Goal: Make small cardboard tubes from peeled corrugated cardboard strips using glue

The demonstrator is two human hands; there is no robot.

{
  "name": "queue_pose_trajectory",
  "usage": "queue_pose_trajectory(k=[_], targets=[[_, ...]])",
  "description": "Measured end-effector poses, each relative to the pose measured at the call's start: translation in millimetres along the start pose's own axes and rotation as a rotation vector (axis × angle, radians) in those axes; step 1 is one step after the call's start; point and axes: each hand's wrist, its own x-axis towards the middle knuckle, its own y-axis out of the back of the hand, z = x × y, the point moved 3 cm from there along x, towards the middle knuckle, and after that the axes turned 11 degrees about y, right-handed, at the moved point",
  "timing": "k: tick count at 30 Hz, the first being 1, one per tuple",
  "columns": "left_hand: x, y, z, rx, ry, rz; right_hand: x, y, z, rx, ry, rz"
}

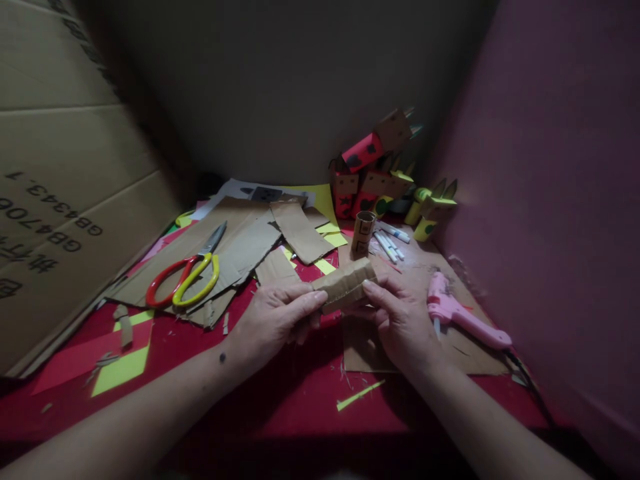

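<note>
Between my two hands, above the red table, is a folded strip of cardboard (346, 283) with creases across it. My left hand (280, 310) pinches its left end, thumb on the near face. The right end is gripped by my right hand (400, 313), thumb pressed near the lower edge; the fingers behind are partly hidden. Just beyond the strip a cardboard tube (363, 233) with dark square markings stands upright. A pink glue gun (463, 312) lies to the right of my right hand. Scissors (193, 270) with red and yellow handles rest to the left.
Cardboard pieces (240, 240) pile up at the back left, above coloured paper. Several red and yellow decorated cardboard figures (367, 180) stand at the back. White markers (390, 245) lie on a cardboard sheet (367, 347). A large carton (60, 187) borders the left, a pink panel (550, 200) the right.
</note>
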Motion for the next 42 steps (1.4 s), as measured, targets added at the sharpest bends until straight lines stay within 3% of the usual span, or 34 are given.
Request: queue_pose_trajectory(k=[11,20,26,32,42], targets=[[0.6,-1.9,-5.4,-0.024,-0.003,-0.028,-2.2,1.0,-1.3,-0.013,0.01,0.028],[-1.9,-7.3,-1.8,0.011,-0.046,0.108,-3.5,-0.7,-1.1,-0.008,0.005,0.022],[-1.6,-5.4,-4.4,-0.002,-0.035,0.07,-5.6,-0.6,-1.6,0.003,-0.002,0.019],[-3.8,-6.6,-4.1,0.181,-0.172,0.098,-4.3,0.8,0.4,0.005,-0.011,0.022],[-4.0,-12.4,-2.8,0.262,-0.281,0.138,-4.9,3.2,1.5,0.003,-0.024,0.057]])
